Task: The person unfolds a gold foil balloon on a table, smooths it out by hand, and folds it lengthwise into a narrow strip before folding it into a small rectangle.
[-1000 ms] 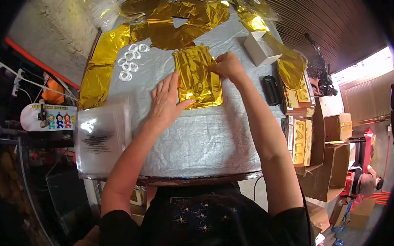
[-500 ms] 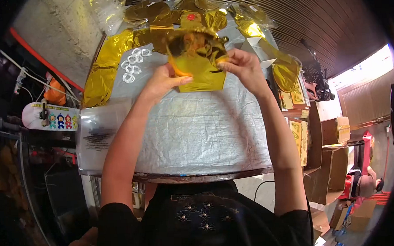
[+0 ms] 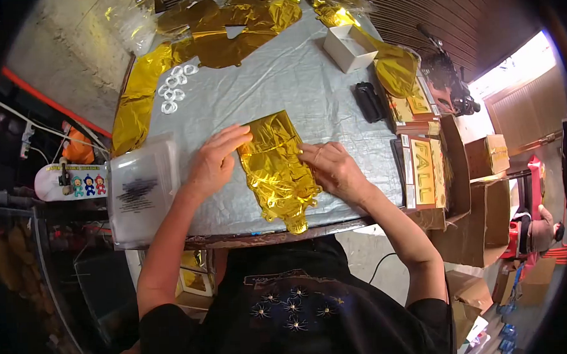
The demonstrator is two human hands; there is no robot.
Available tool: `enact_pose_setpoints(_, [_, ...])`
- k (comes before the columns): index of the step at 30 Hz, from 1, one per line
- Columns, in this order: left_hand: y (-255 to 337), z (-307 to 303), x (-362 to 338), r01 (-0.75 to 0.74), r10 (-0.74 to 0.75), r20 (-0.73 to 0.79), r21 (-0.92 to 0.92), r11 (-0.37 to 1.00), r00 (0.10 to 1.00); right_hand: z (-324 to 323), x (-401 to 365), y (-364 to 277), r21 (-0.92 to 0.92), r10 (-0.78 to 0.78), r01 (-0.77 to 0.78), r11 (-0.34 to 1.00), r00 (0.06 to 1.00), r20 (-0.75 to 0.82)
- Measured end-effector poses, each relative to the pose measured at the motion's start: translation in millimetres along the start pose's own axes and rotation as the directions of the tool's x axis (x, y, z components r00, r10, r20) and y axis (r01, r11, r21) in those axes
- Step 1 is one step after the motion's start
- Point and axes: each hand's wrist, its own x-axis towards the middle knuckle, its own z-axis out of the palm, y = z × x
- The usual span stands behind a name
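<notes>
A folded gold foil piece point(image 3: 273, 168) lies on the silver-grey table cover near the front edge, its uneven end towards me. My left hand point(image 3: 216, 159) rests at its upper left edge, fingertips on the foil and fingers stretched out. On the right side of the foil, my right hand point(image 3: 334, 168) has its fingers bent together at the edge; whether they pinch it is hidden. White rings point(image 3: 177, 88) lie in a group at the upper left. More gold foil point(image 3: 230, 43) is spread along the far side.
Clear plastic bags point(image 3: 142, 189) lie at the left. A white open box point(image 3: 350, 49) and a black object point(image 3: 370, 102) are at the right, beside printed cards point(image 3: 424, 171) and cardboard boxes point(image 3: 481, 222). Another person point(image 3: 542, 232) is far right.
The gold foil has come down from the far part of the table to near the front edge and now lies flat. Both hands moved towards me with it, and the white box is uncovered.
</notes>
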Motion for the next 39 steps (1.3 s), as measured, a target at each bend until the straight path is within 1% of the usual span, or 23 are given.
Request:
enact_pose_setpoints(1, [5,3,1,0.028,-0.027,-0.055,0.027,0.999,0.998,-4,-1,-3,0.004,0.004,-0.004,1.0,1.0,-0.002])
enact_pose_setpoints(2, [10,8,3,0.03,-0.029,-0.046,0.026,0.999,0.999,-8,-3,-7,0.058,0.086,-0.083,0.995,0.995,-0.052])
enact_pose_setpoints(3, [16,14,7,0.037,-0.034,-0.042,0.074,0.997,0.999,-10,-6,-8,0.114,0.17,-0.158,0.981,0.981,-0.098])
enact_pose_setpoints(4, [21,19,11,0.041,-0.037,-0.039,0.123,0.991,0.999,-13,-11,-1,0.126,0.262,-0.253,0.959,0.963,-0.058])
enact_pose_setpoints(5, [23,22,14,0.04,-0.037,-0.029,0.124,0.992,0.999,-11,-12,4,0.131,0.269,-0.26,0.957,0.961,-0.061])
enact_pose_setpoints(7, [26,28,20,0.078,-0.095,0.066,0.226,0.971,0.993,-10,-11,16,-0.236,0.229,-0.237,0.942,0.972,-0.06])
enact_pose_setpoints(8, [26,30,23,0.072,-0.092,0.079,0.228,0.971,0.993,-4,-11,17,-0.286,0.258,-0.258,0.923,0.965,-0.038])
enact_pose_setpoints(10, [24,34,28,0.023,-0.065,0.127,0.305,0.952,0.99,0,-7,12,-0.302,0.252,-0.249,0.92,0.967,-0.029])
enact_pose_setpoints(13, [24,39,34,0.016,-0.064,0.126,0.348,0.937,0.99,6,-6,13,-0.33,0.236,-0.22,0.918,0.972,0.007])
enact_pose_setpoints(15, [17,47,33,0.034,-0.079,0.124,0.33,0.943,0.989,6,-4,11,-0.336,0.19,-0.166,0.927,0.981,0.039])
enact_pose_setpoints(17, [13,51,34,0.049,-0.091,0.12,0.312,0.949,0.989,7,-3,12,-0.346,0.183,-0.16,0.925,0.983,0.033])
enact_pose_setpoints(24, [10,51,38,0.016,-0.06,0.144,0.285,0.959,0.988,7,-6,10,-0.4,0.146,-0.113,0.91,0.988,0.052])
enact_pose_setpoints(28, [11,51,37,-0.002,-0.048,0.157,0.305,0.952,0.987,9,-2,4,-0.348,0.181,-0.171,0.922,0.984,-0.006])
enact_pose_setpoints(29, [10,50,37,0.001,-0.051,0.154,0.307,0.952,0.987,10,1,4,-0.215,0.223,-0.227,0.95,0.974,-0.041])
enact_pose_setpoints(30, [9,49,37,0.024,-0.055,0.132,0.23,0.973,0.99,11,4,4,-0.076,0.269,-0.274,0.959,0.961,-0.068])
enact_pose_setpoints(31, [7,48,37,0.044,-0.061,0.108,0.152,0.987,0.992,11,9,5,-0.074,0.265,-0.269,0.96,0.962,-0.067])
enact_pose_setpoints(32, [5,48,38,0.047,-0.064,0.105,0.155,0.987,0.992,10,17,9,-0.096,0.238,-0.249,0.964,0.964,-0.115])
enact_pose_setpoints(33, [2,48,38,0.058,-0.064,0.062,0.096,0.994,0.996,9,24,14,-0.119,0.21,-0.23,0.966,0.964,-0.164])
enact_pose_setpoints(34, [0,47,39,0.065,-0.066,0.019,0.037,0.997,0.998,9,31,21,-0.142,0.176,-0.193,0.971,0.977,-0.124])
enact_pose_setpoints(35, [-1,44,40,0.068,-0.069,0.016,0.041,0.997,0.997,9,38,27,-0.139,0.172,-0.189,0.972,0.977,-0.123])
enact_pose_setpoints(37, [-2,40,42,0.107,-0.113,-0.048,-0.107,0.988,0.992,9,49,36,-0.187,-0.057,0.051,0.981,0.998,-0.026])
enact_pose_setpoints(38, [-6,40,43,0.113,-0.12,-0.055,-0.107,0.988,0.991,5,54,37,-0.234,-0.089,0.099,0.967,0.995,0.052])
enact_pose_setpoints(39, [-12,40,43,0.108,-0.119,-0.086,-0.125,0.986,0.989,4,58,40,-0.23,-0.1,0.111,0.967,0.993,0.059])
